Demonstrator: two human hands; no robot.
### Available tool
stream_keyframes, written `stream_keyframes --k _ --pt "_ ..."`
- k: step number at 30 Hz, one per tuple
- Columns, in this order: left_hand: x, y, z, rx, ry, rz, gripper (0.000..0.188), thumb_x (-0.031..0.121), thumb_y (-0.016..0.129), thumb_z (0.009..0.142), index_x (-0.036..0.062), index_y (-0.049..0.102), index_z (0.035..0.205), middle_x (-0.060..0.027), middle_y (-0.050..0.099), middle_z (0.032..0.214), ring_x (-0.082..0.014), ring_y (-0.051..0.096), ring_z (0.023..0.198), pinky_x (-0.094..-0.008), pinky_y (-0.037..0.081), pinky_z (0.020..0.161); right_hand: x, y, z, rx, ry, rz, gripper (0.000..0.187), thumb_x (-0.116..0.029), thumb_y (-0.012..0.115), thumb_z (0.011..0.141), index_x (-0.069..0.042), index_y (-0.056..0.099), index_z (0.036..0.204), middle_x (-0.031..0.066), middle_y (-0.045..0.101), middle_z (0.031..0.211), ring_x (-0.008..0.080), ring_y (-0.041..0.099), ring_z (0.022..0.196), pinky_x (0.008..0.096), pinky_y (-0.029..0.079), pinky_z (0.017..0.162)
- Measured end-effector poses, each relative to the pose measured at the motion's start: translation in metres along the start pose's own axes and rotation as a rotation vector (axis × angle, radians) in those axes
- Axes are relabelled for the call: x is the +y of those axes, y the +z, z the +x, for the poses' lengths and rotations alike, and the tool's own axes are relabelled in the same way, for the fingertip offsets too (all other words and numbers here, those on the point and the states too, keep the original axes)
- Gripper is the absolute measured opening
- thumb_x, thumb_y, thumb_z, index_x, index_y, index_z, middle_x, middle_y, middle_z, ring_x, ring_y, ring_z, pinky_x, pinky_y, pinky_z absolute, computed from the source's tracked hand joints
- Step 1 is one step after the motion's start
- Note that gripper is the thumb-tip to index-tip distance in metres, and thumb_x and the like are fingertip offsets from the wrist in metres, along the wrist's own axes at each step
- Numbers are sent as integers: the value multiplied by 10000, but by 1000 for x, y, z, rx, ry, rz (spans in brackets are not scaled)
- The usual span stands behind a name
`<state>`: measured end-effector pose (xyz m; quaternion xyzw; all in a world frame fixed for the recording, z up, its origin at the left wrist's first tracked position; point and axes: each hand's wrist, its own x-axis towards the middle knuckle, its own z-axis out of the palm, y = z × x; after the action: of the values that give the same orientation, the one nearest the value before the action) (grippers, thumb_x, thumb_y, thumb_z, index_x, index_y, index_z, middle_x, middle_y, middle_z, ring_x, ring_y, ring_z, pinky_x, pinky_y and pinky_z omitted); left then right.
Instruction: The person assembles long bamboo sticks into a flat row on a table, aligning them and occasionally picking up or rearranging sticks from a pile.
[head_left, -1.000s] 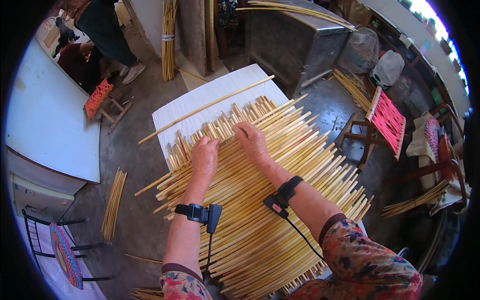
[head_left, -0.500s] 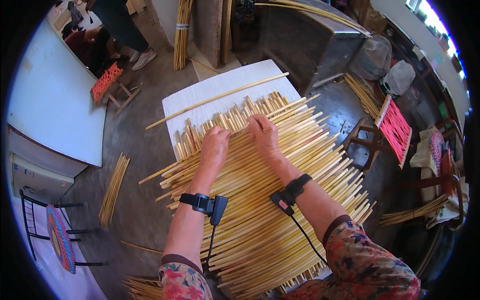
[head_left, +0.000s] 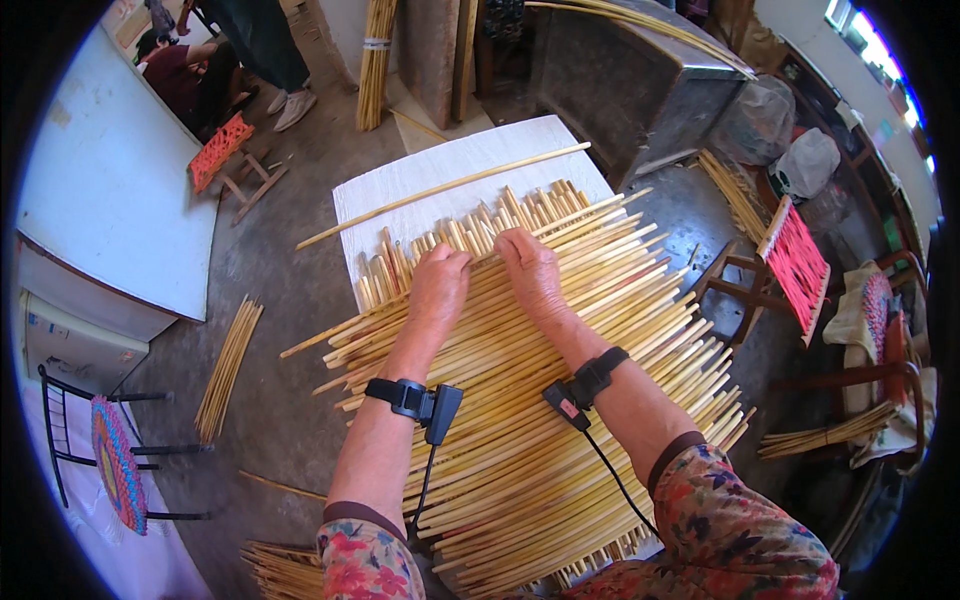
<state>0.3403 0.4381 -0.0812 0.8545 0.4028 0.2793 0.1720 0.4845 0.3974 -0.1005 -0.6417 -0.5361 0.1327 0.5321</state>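
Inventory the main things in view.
laid sticks: many, tan, centre
stick ends: many, tan, beyond hands
single stick: one, tan, across board
board: one, white, under sticks
stick bunches: several, tan, around room
stools: two, red, left and right
chair: one, black, left
cabinet: one, grey, back
bags: two, pale, right rear
people: two, dark clothed, upper left
wrist straps: two, black, forearms
floral sleeves: two, multicoloured, bottom
left hand: one, bare, over sticks
right hand: one, bare, over sticks

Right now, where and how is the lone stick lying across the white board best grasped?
Probably at its middle, pinched from above: the lone stick is long and thin, lies apart from the packed sticks, and has nothing on top.
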Motion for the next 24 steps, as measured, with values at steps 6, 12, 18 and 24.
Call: stream_keyframes --k 6,12,18,24 --pt "-1 1 0 35 32 6 112 48 597 761 28 635 864 -132 566 819 -308 546 803 -367 449 715 -6 -4 0 -19 -36 -57 99 -138 565 840 -43 561 868 157 592 789 347 572 728 390 464 626" --pt "7 -1 3 8 -5 29 116 73 602 771 37 639 875 -127 561 807 -305 545 797 -367 449 709 -6 -4 0 -22 -45 -71 89 -138 557 842 -55 561 873 154 592 806 345 571 742 387 462 640" --pt "6 3 4 15 -7 21 121 96 608 776 43 639 881 -122 547 783 -299 545 788 -370 440 686 -5 -3 -1 -36 -3 -71 87 -142 548 842 -63 559 876 144 591 809 337 574 754 389 462 653" --pt "7 4 6 -8 -28 76 104 148 628 757 92 650 843 -85 570 771 -277 551 790 -371 453 687 -6 -5 0 -34 5 -95 90 -147 549 841 -60 556 865 141 592 806 334 577 757 397 463 652"
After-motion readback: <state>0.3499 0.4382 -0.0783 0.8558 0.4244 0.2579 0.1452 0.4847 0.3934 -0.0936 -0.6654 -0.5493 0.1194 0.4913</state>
